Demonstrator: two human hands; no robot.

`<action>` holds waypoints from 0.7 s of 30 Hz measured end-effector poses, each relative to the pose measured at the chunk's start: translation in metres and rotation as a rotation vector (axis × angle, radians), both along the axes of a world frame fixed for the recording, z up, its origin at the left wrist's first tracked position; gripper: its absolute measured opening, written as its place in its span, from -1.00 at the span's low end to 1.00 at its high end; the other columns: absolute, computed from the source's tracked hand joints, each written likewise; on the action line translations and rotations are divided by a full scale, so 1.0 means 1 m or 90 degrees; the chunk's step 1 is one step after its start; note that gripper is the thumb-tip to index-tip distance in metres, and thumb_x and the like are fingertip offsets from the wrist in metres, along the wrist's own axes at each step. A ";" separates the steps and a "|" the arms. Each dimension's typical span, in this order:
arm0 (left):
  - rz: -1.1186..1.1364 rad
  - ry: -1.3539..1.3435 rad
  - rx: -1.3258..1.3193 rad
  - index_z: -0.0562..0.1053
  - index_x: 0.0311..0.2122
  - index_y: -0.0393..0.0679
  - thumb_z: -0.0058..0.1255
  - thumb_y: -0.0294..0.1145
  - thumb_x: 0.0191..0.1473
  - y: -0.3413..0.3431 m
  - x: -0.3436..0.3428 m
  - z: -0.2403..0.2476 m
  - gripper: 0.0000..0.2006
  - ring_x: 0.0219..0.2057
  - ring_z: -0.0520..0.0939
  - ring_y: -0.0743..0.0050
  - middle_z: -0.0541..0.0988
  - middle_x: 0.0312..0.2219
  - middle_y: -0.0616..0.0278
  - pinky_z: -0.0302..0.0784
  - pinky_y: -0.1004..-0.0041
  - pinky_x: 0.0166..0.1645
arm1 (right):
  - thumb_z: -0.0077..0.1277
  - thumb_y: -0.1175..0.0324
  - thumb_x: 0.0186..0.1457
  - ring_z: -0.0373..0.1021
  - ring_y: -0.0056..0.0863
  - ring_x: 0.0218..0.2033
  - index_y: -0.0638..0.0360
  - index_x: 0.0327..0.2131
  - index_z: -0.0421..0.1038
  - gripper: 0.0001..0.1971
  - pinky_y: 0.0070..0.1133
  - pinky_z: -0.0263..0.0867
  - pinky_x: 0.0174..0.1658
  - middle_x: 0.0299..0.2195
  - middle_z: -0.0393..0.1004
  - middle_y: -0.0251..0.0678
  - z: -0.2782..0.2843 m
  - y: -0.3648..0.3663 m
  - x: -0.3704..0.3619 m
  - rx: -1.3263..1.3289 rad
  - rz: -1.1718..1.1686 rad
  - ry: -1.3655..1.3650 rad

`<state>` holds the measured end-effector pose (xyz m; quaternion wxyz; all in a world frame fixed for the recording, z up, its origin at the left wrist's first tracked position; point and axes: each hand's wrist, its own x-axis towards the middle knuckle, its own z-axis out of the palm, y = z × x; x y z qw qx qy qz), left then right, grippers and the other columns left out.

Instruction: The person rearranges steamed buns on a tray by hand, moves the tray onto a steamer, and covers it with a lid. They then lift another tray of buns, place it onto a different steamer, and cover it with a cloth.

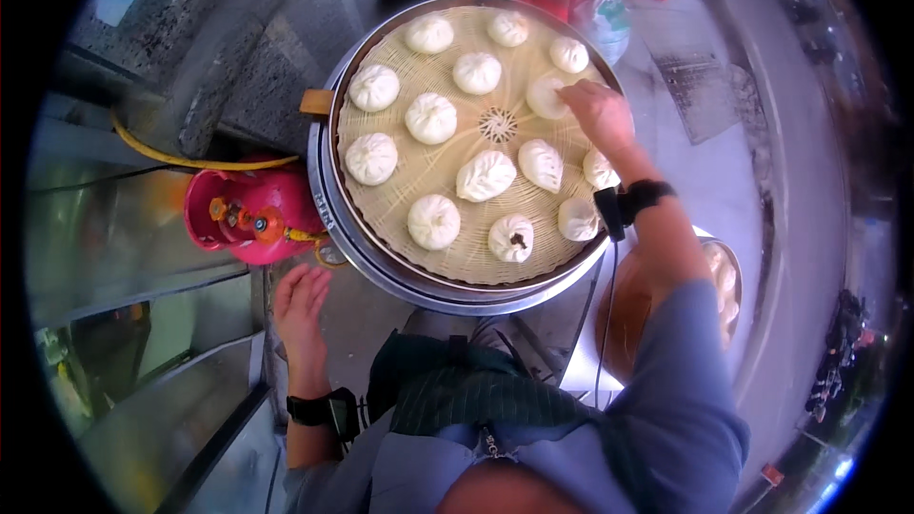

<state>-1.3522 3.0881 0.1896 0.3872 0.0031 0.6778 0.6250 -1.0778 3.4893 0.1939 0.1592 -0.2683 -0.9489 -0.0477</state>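
Observation:
A round woven bamboo steamer tray (pixel 381 205) in front of me carries several white steamed buns, most of them pleated and round. Two near its middle, a long bun (pixel 486 176) and a pointed bun (pixel 541 166), have a leaf-like shape. Dark filling shows through the top of one bun (pixel 512 239) at the near side. My right hand (pixel 602 116) reaches over the right part of the tray, its bent fingers closed on the edge of a pale bun (pixel 546 97). Off the tray's near left side, my left hand (pixel 303 303) hangs with fingers stretched and nothing in it.
A pink gas cylinder (pixel 252 214) with a yellow hose (pixel 157 154) stands left of the steamer. To the lower right, a round container (pixel 731 266) holds more buns, beside a brown round board (pixel 624 319). A dark cable hangs from my right wrist. Glass panels flank my left.

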 end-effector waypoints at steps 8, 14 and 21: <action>-0.141 0.002 0.103 0.33 -0.13 -0.25 -0.16 -0.40 0.11 0.058 0.037 0.034 -0.77 -0.16 0.51 0.36 0.47 -0.22 0.10 0.34 0.47 -0.04 | -0.10 0.36 0.05 0.41 -0.28 -0.40 -0.10 -0.12 0.36 -0.72 -0.42 0.33 -0.39 -0.38 0.44 -0.31 0.075 -0.054 0.075 -0.060 -0.237 0.135; -0.514 -0.012 0.193 0.35 -0.15 -0.24 -0.16 -0.40 0.11 0.154 0.155 0.076 -0.78 -0.16 0.50 0.39 0.49 -0.23 0.13 0.33 0.47 -0.04 | -0.10 0.35 0.07 0.42 -0.45 -0.38 0.07 -0.09 0.36 -0.71 -0.57 0.31 -0.27 -0.29 0.47 -0.20 0.093 -0.151 0.292 -0.088 -0.677 0.319; -0.862 -0.141 0.109 0.34 -0.11 -0.20 -0.13 -0.32 0.10 0.231 0.349 0.035 -0.73 -0.11 0.45 0.42 0.46 -0.18 0.17 0.32 0.43 -0.03 | -0.10 0.25 0.05 0.37 -0.52 -0.29 0.19 -0.02 0.27 -0.59 -0.57 0.24 -0.15 -0.26 0.44 -0.21 0.021 -0.334 0.548 -0.099 -1.157 0.814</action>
